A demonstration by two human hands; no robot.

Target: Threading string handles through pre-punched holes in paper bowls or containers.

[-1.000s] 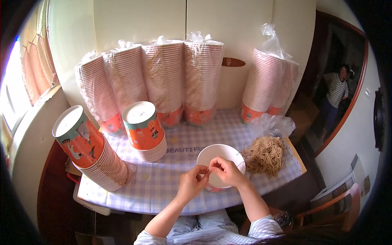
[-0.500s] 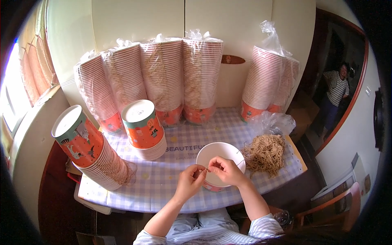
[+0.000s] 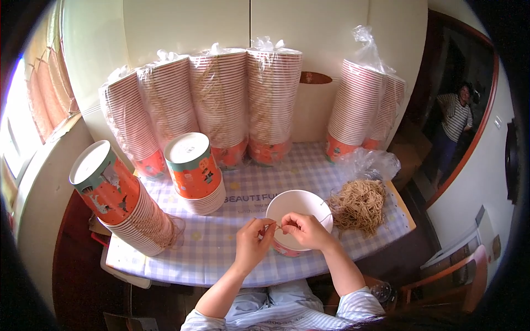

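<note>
Pinching with finger and thumb in the head view, you had your left hand (image 3: 253,243) and right hand (image 3: 309,232) close together, both closed at the tips on a thin tan strand (image 3: 278,227), too small to see in detail. It was above the near left rim of an open paper tub (image 3: 295,202) on the bench (image 3: 221,269). Just right of the tub lay tangled twine (image 3: 359,207); upturned tub stacks (image 3: 195,171) stood left, plastic-wrapped stacks (image 3: 221,102) along the far side.
</note>
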